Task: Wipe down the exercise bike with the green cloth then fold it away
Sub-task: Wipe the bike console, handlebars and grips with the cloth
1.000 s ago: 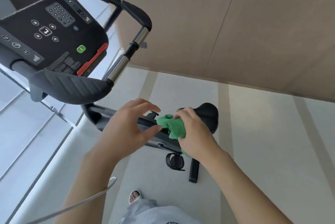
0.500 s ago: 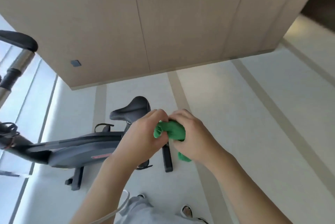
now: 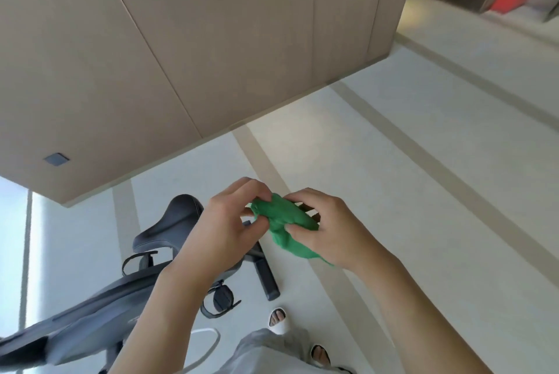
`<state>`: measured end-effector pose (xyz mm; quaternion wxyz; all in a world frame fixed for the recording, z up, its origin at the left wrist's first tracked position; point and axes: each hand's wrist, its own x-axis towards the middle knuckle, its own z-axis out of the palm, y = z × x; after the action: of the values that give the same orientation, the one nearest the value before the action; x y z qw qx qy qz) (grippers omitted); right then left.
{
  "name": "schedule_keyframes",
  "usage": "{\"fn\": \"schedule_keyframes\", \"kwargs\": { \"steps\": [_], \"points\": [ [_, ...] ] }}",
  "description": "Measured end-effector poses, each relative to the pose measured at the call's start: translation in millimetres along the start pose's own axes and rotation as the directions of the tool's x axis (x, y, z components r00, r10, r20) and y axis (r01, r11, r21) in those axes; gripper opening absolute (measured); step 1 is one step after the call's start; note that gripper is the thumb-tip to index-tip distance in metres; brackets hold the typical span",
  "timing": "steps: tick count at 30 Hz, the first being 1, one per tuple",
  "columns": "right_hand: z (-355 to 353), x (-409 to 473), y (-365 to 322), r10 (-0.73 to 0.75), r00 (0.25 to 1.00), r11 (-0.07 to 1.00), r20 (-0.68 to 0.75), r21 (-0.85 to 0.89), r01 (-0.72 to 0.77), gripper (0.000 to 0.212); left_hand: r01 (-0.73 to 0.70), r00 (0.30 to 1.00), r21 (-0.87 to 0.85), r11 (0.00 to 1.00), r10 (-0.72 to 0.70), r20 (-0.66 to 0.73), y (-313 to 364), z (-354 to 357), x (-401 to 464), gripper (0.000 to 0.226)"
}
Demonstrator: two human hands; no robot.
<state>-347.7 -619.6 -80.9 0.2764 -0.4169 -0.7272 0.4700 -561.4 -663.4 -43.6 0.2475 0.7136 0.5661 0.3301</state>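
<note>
The green cloth (image 3: 284, 224) is bunched up between both hands, held in the air above the floor. My left hand (image 3: 225, 230) pinches its left end with thumb and fingertips. My right hand (image 3: 328, 231) grips its right side, and a tail of cloth hangs below that palm. The exercise bike (image 3: 99, 301) stands at the lower left, with its dark saddle (image 3: 172, 222) just left of my left hand. A strapped pedal (image 3: 222, 298) and the rear foot bar (image 3: 266, 276) show under my left forearm. The handlebars and console are out of view.
A beige panelled wall (image 3: 181, 56) fills the upper left, with a small grey square plate (image 3: 56, 159) low on it. Pale tiled floor (image 3: 423, 192) with darker stripes spreads to the right. A white cable (image 3: 208, 346) and my sandalled feet (image 3: 278, 317) are at the bottom.
The view has swung right, away from the console and handlebars, so the saddle now sits lower left. My left hand has closed onto the cloth, and both hands have begun pulling it apart.
</note>
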Motion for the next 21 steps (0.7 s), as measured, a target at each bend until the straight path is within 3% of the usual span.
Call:
{"fn": "schedule_keyframes", "kwargs": {
  "steps": [6,12,21],
  "points": [
    [-11,44,-9,-0.025,0.995,0.988,-0.095,-0.152,0.011,0.021,-0.032,0.999,-0.043,0.999,0.031,-0.026,-22,-22,44,0.037],
    [-27,102,-13,-0.017,0.986,0.918,-0.166,-0.394,-0.050,0.014,0.025,0.993,-0.033,0.999,-0.029,-0.119,-58,-56,79,0.035],
    [-55,156,-14,-0.016,0.934,0.897,-0.357,-0.417,-0.144,0.018,0.027,0.991,0.012,1.000,-0.025,-0.129,-107,-79,127,0.031]
  ]
}}
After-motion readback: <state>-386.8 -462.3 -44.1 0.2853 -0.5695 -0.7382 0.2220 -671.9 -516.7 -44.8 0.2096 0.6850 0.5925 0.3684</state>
